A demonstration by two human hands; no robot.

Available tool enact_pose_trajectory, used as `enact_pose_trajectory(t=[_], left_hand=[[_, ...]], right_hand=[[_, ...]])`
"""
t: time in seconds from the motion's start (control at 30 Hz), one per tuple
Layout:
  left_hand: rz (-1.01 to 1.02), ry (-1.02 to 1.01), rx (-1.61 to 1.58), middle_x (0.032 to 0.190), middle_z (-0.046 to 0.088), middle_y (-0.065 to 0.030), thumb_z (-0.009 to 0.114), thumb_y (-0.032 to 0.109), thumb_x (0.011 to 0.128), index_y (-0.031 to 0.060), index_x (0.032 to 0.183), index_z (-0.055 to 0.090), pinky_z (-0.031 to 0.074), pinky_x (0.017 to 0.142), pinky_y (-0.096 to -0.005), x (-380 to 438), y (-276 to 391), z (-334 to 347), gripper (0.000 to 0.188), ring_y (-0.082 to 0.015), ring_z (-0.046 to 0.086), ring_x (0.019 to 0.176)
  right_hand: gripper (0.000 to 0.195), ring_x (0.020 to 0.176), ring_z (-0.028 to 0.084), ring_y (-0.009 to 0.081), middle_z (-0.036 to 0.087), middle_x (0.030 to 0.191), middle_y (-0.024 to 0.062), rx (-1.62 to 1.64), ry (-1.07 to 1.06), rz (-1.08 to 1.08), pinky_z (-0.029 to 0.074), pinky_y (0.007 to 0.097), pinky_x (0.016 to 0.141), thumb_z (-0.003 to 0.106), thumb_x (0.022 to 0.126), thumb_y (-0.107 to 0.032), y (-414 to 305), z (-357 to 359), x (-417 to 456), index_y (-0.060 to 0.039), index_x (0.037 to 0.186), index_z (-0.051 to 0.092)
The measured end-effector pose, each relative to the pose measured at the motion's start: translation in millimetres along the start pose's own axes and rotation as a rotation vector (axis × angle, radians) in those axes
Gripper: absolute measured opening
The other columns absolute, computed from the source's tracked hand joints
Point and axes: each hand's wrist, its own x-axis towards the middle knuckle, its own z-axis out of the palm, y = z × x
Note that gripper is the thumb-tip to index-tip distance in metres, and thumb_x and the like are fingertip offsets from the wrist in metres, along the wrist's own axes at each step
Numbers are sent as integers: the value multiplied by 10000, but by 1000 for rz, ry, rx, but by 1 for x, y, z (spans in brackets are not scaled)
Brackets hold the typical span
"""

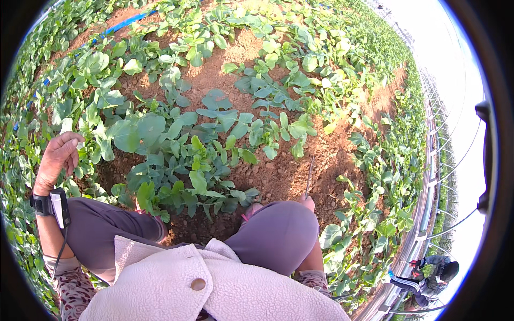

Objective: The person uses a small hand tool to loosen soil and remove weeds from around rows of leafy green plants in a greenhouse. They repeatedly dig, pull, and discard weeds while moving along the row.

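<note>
My left hand is raised beside my left knee, above the leaves. Its fingers are curled, and something small and pale shows at the fingertips; whether it is held or lies behind them is unclear. Past my right knee, my right hand is mostly hidden by the leg. It grips a thin, dark, rod-like tool that points away from me over bare soil. Broad-leaved green plants grow directly in front of my knees, some leaning over the ground.
More leafy plants stand in rows on both sides. A blue strip or hose runs through the foliage at upper left. Along the right edge lie a pale plastic-covered border and curved hoops. Another person bends down at lower right.
</note>
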Motion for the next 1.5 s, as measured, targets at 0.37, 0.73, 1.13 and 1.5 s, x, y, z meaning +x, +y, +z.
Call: enact_pose_trajectory(t=[0.37,0.73,1.13,1.5], left_hand=[[-18,-89,-60,541,521,-12,481,223,911,42,987,568,361,365,-181,-16,-4,-13,215,-67,468,380],[86,-478,74,731,550,11,509,236,888,102,1000,588,396,411,-200,27,38,63,192,-73,513,512],[86,-688,-15,878,570,-55,488,531,845,40,1090,569,492,613,-273,63,55,132,554,-124,537,742],[-320,-608,-535,765,610,-110,420,285,923,0,963,532,515,557,-415,126,26,151,309,-259,612,648]], right_hand=[[414,575,595,324,585,609,200,-336,-299,-114,465,420,557,476,836,-315,1,-46,-127,57,688,583],[322,397,498,177,515,459,86,-647,-317,-15,360,309,401,534,743,-206,-144,-254,-70,-5,491,527],[70,440,465,111,511,637,56,510,-521,-169,416,254,342,440,841,-112,-322,-184,-125,-55,806,464],[326,548,560,163,586,748,83,534,-1225,-612,483,276,473,421,900,-299,-422,-49,-186,0,986,516]])
